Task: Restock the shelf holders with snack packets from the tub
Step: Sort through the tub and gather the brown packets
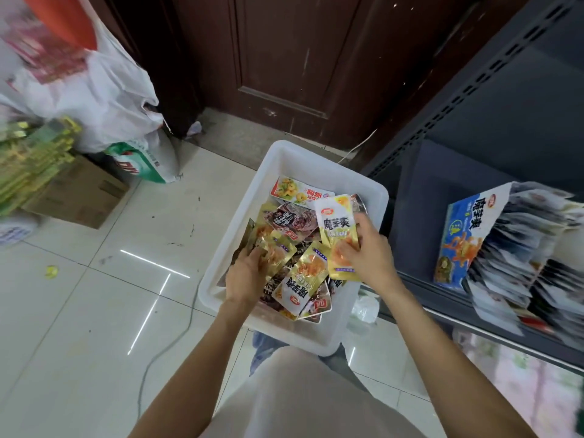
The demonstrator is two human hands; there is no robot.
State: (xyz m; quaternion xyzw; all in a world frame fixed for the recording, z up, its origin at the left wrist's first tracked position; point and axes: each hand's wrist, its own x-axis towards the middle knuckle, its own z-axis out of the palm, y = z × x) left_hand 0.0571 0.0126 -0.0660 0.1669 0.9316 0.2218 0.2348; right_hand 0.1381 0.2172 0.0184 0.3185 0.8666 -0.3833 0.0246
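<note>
A white plastic tub (pixel 286 172) is seen sitting on the tiled floor (pixel 94 295), right in front of a dark wooden door (pixel 284 52) and just beside a dark metal shelf (pixel 493 121). It's filled with a loose heap of snack packets (pixel 284 222), mostly gold and yellow ones mixed with darker ones, all jumbled at odd angles.

A yellow packet (pixel 335 229) is held up above the heap by the right hand (pixel 368 254), fingers curled over its lower half and the thumb tucked behind, so the packet is properly clamped. It's standing roughly upright with the printed side facing up.

The left hand (pixel 245 275) is buried in the left side of the heap, fingers bent down onto a gold packet (pixel 273 248). Whether that one is actually gripped or just pressed on can't be told, since the fingertips are hidden among the wrappers.

On the shelf to the right, a blue display box (pixel 461 235) is propped up, packed with rows of packets standing on edge; they're blurred, so the print can't be read.

Off to the left, a cardboard box (pixel 79 197) is set on the floor with a stack of green and yellow packs (pixel 28 162) on top, and a white sack (pixel 104 90) is leaning behind it. A thin cable (pixel 164 343) is trailing across the tiles.
</note>
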